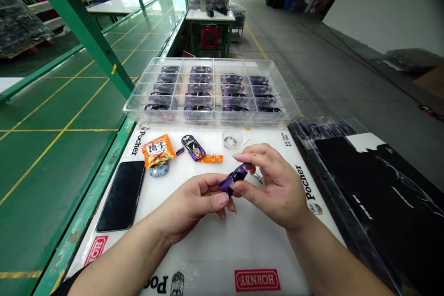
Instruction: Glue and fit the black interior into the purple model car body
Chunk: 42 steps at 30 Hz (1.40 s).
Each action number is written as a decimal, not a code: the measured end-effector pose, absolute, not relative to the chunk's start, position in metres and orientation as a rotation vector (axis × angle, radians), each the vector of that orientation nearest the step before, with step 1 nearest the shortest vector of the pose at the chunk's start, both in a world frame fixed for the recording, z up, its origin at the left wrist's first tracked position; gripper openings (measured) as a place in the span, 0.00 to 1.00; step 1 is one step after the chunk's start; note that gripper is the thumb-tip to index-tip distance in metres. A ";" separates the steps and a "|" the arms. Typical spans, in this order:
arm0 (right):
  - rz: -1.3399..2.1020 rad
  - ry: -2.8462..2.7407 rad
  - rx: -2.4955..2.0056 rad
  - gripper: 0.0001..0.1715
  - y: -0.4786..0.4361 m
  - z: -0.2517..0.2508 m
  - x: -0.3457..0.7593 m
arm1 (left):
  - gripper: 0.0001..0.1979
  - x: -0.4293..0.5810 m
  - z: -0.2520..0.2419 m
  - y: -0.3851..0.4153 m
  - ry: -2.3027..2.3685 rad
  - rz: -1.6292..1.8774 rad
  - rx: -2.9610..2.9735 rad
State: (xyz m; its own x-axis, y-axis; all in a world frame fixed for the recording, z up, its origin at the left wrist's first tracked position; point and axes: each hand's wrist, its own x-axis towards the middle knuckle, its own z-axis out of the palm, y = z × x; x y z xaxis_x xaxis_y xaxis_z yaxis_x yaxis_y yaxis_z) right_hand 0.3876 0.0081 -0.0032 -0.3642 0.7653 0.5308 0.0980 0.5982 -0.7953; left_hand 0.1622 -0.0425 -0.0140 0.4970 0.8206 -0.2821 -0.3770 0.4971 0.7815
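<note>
L hand (192, 206) & R hand (277, 185) both pinched purple model car (234, 178); prob. light, stiff, glossy, so slippery; thin bits fragile, best held by body sides.

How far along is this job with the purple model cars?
Done: the clear tray looks filled with purple model cars. In hand: the left hand and right hand hold another purple car. Left: one more purple car lies on the white mat, near a small clear cup.
</note>
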 end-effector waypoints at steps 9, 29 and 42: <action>0.767 -1.824 -0.716 0.27 0.007 -0.005 0.384 | 0.25 0.168 -0.015 -0.044 0.784 0.871 0.710; 0.882 -1.761 -0.817 0.17 0.012 -0.004 0.390 | 0.18 0.169 -0.009 -0.049 0.551 0.901 0.504; 0.885 -1.851 -0.847 0.21 0.016 -0.002 0.395 | 0.19 0.168 -0.010 -0.048 0.627 0.952 0.544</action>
State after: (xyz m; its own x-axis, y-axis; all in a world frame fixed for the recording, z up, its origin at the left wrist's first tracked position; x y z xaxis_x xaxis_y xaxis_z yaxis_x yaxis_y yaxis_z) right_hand 0.3950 0.0159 -0.0024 -0.3704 0.8282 0.4205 0.1925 0.5113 -0.8376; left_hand 0.1685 -0.0477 -0.0102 0.4327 0.8671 -0.2469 -0.5694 0.4752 0.6708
